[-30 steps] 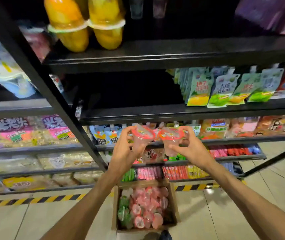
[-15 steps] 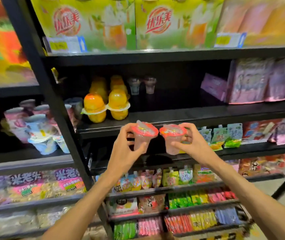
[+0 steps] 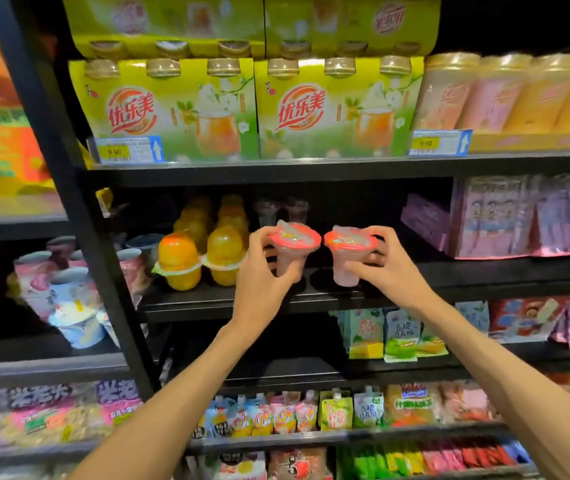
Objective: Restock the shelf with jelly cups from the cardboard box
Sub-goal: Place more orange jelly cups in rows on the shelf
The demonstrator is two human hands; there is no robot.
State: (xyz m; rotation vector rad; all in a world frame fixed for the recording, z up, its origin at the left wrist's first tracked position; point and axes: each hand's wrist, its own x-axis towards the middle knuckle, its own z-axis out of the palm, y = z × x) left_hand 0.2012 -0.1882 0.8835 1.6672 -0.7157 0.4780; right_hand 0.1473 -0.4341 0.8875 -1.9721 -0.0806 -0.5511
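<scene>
Both arms raised toward middle shelf (image 3: 311, 299). Left hand (image 3: 259, 282) grips pink jelly cup (image 3: 292, 252), fingers curled round its rim and body. Right hand (image 3: 385, 271) grips second pink cup (image 3: 347, 256) same way. Cups upright, side by side, red lids nearly touching, just above shelf front. Orange jelly cups (image 3: 200, 258) stand left of them.

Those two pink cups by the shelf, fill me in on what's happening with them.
A person is restocking. The left hand grips one pink jelly cup and the right hand grips a second jelly cup, both upright, side by side above the black shelf, right of the orange fruit cups. Whether they touch the shelf yet isn't clear.
</scene>
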